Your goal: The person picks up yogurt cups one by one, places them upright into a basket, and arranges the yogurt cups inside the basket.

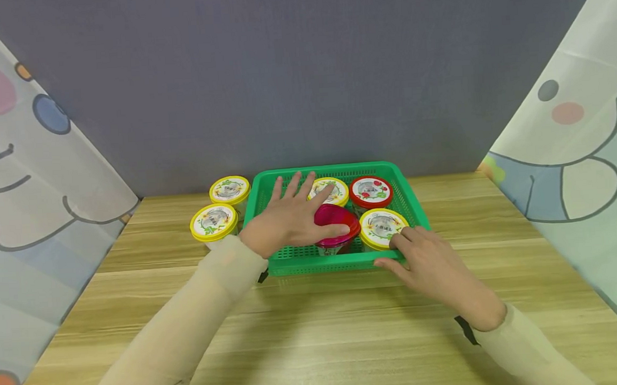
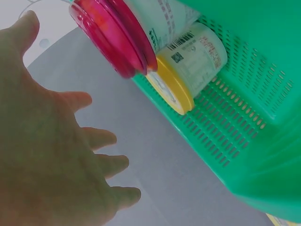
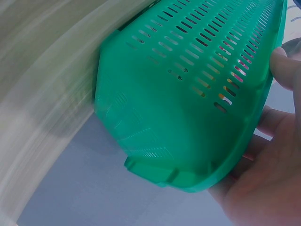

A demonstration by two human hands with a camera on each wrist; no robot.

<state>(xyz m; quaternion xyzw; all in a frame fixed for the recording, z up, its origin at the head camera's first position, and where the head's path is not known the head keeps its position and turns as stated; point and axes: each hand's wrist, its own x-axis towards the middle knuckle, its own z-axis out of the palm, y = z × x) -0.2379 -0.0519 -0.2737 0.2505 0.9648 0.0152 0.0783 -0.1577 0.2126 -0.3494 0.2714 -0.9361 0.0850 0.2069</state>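
My left hand (image 1: 291,217) hovers over the middle of a green plastic basket (image 1: 339,262) with its fingers straight and spread. Just below it stands a cup with a glossy pink-red lid (image 1: 333,213), and the left wrist view shows a gap between that hand (image 2: 51,150) and the cup (image 2: 164,23). At the basket's near right corner my right hand (image 1: 429,261) grips the rim, thumb outside and fingers over the inner side. Beside those fingers is a yellow-lidded cup (image 1: 382,226). Farther back in the basket are another yellow-lidded cup (image 1: 325,185) and a red-lidded cup (image 1: 371,191).
Two more yellow-lidded cups (image 1: 213,222) stand on the wooden table (image 1: 318,345), left of the basket. A grey panel (image 1: 301,81) rises behind the table. Cartoon-printed sheets (image 1: 574,117) flank both sides.
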